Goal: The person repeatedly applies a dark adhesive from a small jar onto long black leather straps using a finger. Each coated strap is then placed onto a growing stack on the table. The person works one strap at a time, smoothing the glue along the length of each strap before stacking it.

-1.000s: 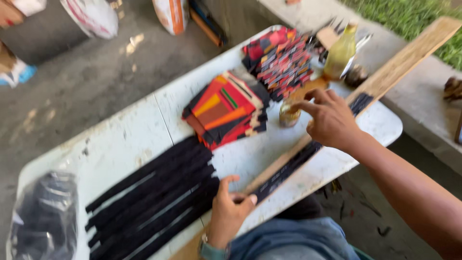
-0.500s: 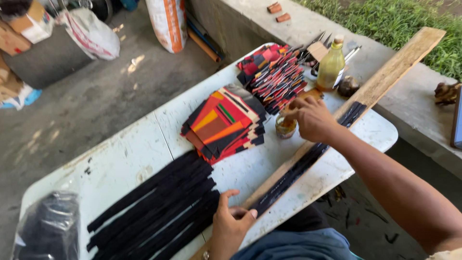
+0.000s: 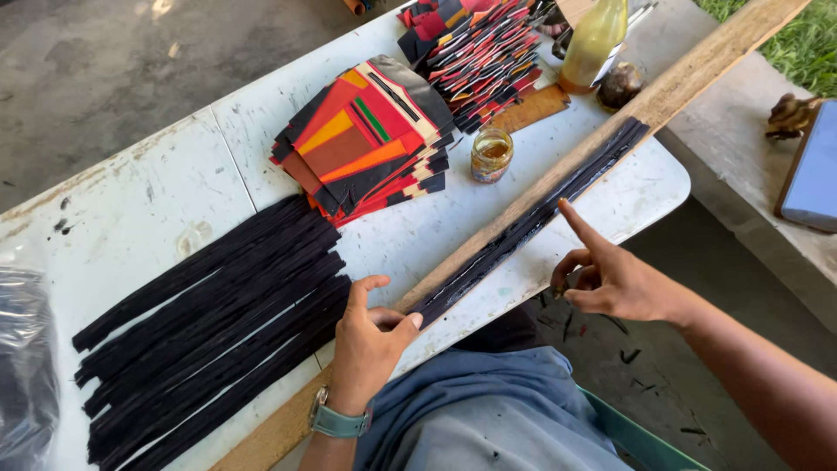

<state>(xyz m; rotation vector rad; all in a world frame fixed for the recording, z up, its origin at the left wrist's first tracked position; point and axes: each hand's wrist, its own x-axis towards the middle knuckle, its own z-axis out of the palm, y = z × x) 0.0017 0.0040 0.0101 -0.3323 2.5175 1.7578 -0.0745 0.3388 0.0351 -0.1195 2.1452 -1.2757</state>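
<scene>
Two fingers [image 3: 410, 321] of left hand [image 3: 366, 349] pinch black strip [image 3: 523, 228]; right hand [image 3: 615, 279] points.

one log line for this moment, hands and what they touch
left hand: pinching near end of black strip on wooden plank | right hand: forefinger out, tip at strip edge | beside: black strips pile, glass jar

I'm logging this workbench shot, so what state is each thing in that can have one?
Left hand: pinching the near end of the dark strip.
Right hand: index finger extended, touching the strip's edge.
Dark strip: laid flat along the wooden plank.
Small glass jar: open, upright.
Yellow bottle: upright.
Black strips: lying side by side on the table.
Coloured pieces: stacked, fanned.
</scene>
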